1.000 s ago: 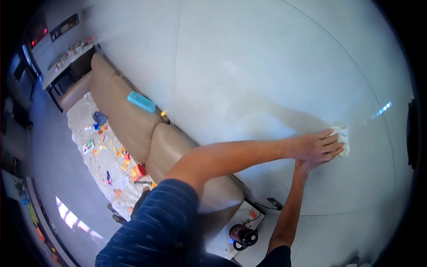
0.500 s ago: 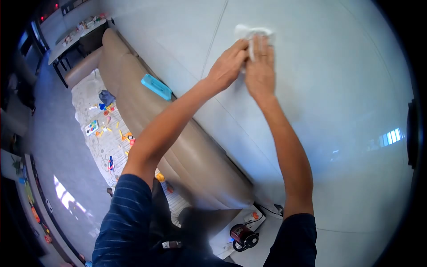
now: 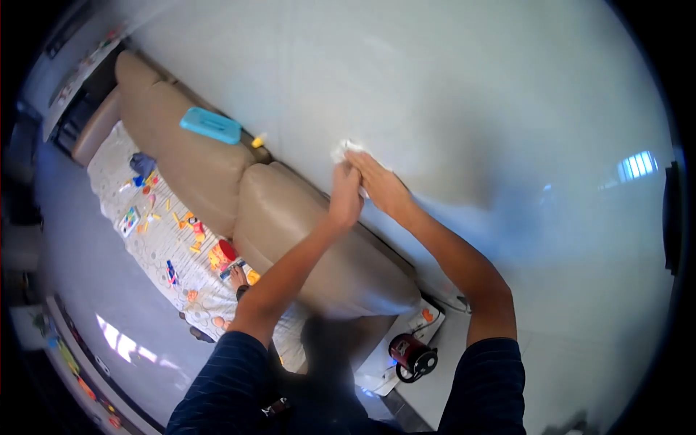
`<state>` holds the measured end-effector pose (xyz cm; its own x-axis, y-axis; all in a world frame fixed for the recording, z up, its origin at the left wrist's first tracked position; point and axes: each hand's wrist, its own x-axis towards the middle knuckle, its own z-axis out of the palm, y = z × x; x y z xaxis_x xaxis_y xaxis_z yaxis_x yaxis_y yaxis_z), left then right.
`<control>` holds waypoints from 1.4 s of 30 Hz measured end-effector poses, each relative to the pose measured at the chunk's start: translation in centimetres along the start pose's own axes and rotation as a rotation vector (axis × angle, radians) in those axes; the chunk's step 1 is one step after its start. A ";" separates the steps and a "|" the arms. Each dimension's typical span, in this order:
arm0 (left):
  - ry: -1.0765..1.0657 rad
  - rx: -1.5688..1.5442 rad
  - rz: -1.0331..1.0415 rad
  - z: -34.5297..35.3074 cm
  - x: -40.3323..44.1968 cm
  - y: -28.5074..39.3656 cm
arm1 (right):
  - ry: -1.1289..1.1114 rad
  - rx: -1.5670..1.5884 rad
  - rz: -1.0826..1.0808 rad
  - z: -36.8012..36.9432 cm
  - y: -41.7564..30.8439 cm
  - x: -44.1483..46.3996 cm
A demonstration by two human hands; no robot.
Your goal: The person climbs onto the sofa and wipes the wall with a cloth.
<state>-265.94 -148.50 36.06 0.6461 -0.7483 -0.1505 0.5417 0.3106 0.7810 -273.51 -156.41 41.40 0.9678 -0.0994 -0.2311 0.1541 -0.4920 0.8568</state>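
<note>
A crumpled white cloth (image 3: 344,149) is pressed against the pale, glossy wall (image 3: 449,65), just above the sofa back. My right hand (image 3: 382,185) lies over the cloth with its fingers stretched together, holding it to the wall. My left hand (image 3: 346,197) is closed close beside it, its fingertips at the cloth's lower part; the exact grip is partly hidden. White edges of the cloth show between the two hands and behind the right one.
Below the wall runs a brown sofa (image 3: 304,239) with a light blue case (image 3: 211,125) on its back. Toys, including a red and yellow one (image 3: 222,254), lie scattered on the seat cover (image 3: 109,170). A dark red kettle (image 3: 411,353) stands on a white side table (image 3: 377,370).
Both hands and the cloth have moved down the wall, toward the sofa back. The view has shifted, and a small yellow object now shows beside the blue case.
</note>
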 end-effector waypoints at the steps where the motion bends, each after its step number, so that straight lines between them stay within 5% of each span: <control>1: -0.020 -0.038 -0.024 2.0 -2.3 -0.8 | -0.010 0.040 -0.010 0.7 -0.3 -2.6; 2: -0.054 -0.065 -0.061 3.8 -4.5 -1.4 | -0.001 0.103 0.021 1.6 -0.7 -5.1; 6: -0.325 1.030 0.665 7.7 -9.8 -9.1 | 0.022 0.445 0.104 2.9 -1.1 -18.3; 7: -0.413 1.076 0.701 9.3 -11.8 -9.2 | 0.054 0.547 0.103 2.9 -1.1 -21.4; 10: -0.521 0.755 0.340 14.7 -16.6 -13.2 | 0.178 0.917 0.374 5.0 -4.1 -30.9; 12: -0.682 0.767 0.289 18.4 -19.4 -13.6 | 0.154 0.828 0.550 4.2 -4.9 -36.7; 14: -0.878 0.906 0.579 22.0 -21.7 -12.5 | 0.076 0.781 0.757 2.8 -5.2 -41.2; 16: -1.021 1.049 1.132 25.9 -22.7 -11.1 | -0.047 0.785 0.970 2.4 -5.1 -44.4; 19: -1.065 0.957 1.422 32.2 -24.8 -10.6 | 0.041 0.340 1.444 4.1 -5.8 -46.5; 23: -1.075 1.120 1.632 34.1 -25.0 -9.7 | 0.328 0.569 1.840 6.0 -4.9 -41.6; 25: -1.102 1.242 1.646 31.8 -23.5 -9.0 | 0.355 0.433 1.798 4.1 -4.6 -36.7; 27: -1.137 1.396 1.597 27.4 -20.2 -6.7 | 0.337 0.679 1.702 3.7 -6.8 -32.1; 29: -1.116 1.511 1.534 22.4 -17.0 -3.0 | 0.637 1.045 1.645 4.1 -9.3 -26.5; 30: -1.076 1.563 1.443 19.7 -15.1 -1.5 | 0.972 1.107 1.667 3.1 -9.2 -23.4; 32: -0.963 1.580 1.245 14.9 -11.7 1.2 | 0.847 1.147 1.237 1.5 -7.7 -19.4; 34: -0.783 1.609 1.166 10.9 -9.8 3.1 | 0.879 1.180 1.038 0.6 -6.8 -15.1; 36: -0.699 1.576 0.934 8.0 -8.4 3.5 | 0.923 1.646 0.854 1.0 -5.7 -12.6; 39: -0.640 1.481 0.855 8.1 -8.9 0.6 | 0.493 0.512 0.706 2.2 -4.5 -15.3; 42: -0.605 1.368 0.838 8.9 -10.5 -4.5 | 0.688 0.736 0.662 4.6 -5.5 -19.0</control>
<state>-279.94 -147.26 39.50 0.0377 -0.8534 0.5199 -0.8396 0.2550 0.4796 -293.64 -155.77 38.94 0.7542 -0.1476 0.6398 -0.3460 -0.9175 0.1963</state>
